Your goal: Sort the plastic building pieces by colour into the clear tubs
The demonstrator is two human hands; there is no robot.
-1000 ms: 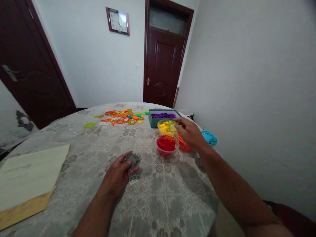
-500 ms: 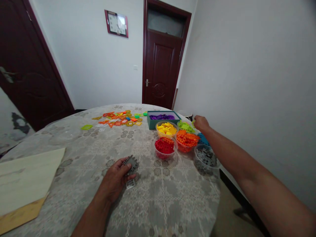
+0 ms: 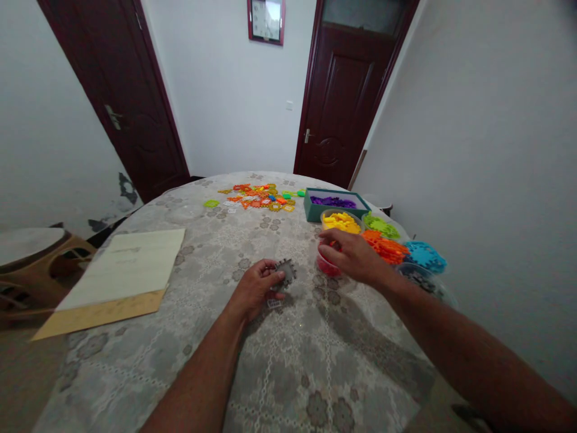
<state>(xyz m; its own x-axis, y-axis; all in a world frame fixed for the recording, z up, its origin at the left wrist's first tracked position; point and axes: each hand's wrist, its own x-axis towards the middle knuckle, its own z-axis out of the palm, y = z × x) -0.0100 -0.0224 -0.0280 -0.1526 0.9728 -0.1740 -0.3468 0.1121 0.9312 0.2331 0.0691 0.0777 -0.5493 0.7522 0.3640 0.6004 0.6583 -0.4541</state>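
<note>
The left hand point(image 3: 262, 284) is clamping its thumb and fingers on a grey toothed plastic piece point(image 3: 285, 273) just above the patterned tablecloth point(image 3: 288, 367) — the right hand point(image 3: 349, 255) is hovering over the clear round tub of red pieces point(image 3: 328, 264), fingers curled, whether apart or together I cannot tell.

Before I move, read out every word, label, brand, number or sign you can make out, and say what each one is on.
No text can be read.
Wall clock: marks on its face, too blurred to read.
White sheet: two faint lines of marks, not legible.
Green box: no lettering visible.
Gray piece in the left hand: no lettering visible.
</note>
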